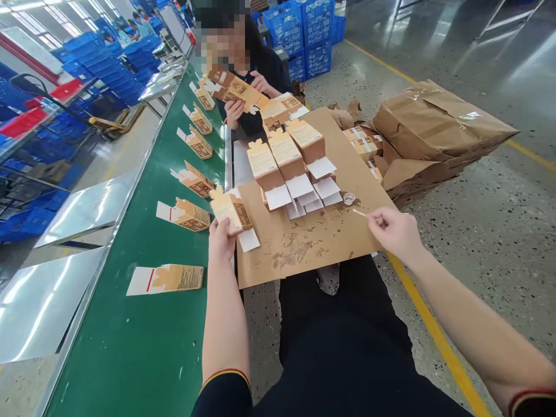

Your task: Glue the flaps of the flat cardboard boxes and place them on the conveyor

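Note:
My left hand point(221, 238) is closed around a small tan and brown carton point(232, 213), whose white flap hangs open on its near side. It holds the carton between the green surface and the cardboard sheet point(278, 275). Over the sheet's right edge, my right hand point(393, 231) pinches a thin pale stick point(359, 213). A small clear cup point(348, 198) sits near the stick's tip. Stacked cartons point(284, 159) lie on the sheet with white flaps toward me. Dark wet-looking marks spot the cardboard in front of them.
Several cartons point(180, 278) stand in a row along the green conveyor-like table point(143, 341) on my left. Across from me a person point(260, 87) holds a flattened carton point(238, 90). A brown paper-wrapped bundle point(434, 124) is at right, with blue crates point(284, 29) behind.

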`<state>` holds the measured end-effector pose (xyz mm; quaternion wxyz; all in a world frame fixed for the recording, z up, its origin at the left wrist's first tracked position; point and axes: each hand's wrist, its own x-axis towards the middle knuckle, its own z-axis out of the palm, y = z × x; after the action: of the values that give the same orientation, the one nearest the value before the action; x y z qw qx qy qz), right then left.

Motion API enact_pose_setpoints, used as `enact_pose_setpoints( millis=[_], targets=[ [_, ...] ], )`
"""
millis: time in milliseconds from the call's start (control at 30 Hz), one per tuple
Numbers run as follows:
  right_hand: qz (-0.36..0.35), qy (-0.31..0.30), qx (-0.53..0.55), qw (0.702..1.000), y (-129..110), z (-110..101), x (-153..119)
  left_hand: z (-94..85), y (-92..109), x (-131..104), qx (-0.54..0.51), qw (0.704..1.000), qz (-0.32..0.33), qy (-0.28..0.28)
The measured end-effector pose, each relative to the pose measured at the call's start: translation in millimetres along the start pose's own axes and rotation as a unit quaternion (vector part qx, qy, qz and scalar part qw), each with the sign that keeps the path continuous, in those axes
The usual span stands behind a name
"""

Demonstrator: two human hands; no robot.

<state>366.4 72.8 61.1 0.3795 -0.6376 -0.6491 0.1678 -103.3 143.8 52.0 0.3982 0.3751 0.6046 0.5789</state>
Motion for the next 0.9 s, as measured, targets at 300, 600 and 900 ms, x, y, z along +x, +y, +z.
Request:
enact_pose_setpoints(
  millis=[300, 600, 900],
  targets=[
    [-0.029, -0.116, -0.133, 0.984, 10.8, 20.4, 102.1, 8.3, -35.7, -124.1, -0.119, 0.989, -0.067, -0.047],
    [-0.026, -0.073, -0.052, 0.996, 1.1, 23.5, 48.9, 22.6, -40.7, -125.3, -0.087, 0.995, -0.036, -0.020],
    [-0.148, -0.198, 0.063, 0.967, -76.6, 140.1, -77.0, 26.2, -41.5, -132.1, -0.031, 0.999, -0.009, 0.022]
  ],
)
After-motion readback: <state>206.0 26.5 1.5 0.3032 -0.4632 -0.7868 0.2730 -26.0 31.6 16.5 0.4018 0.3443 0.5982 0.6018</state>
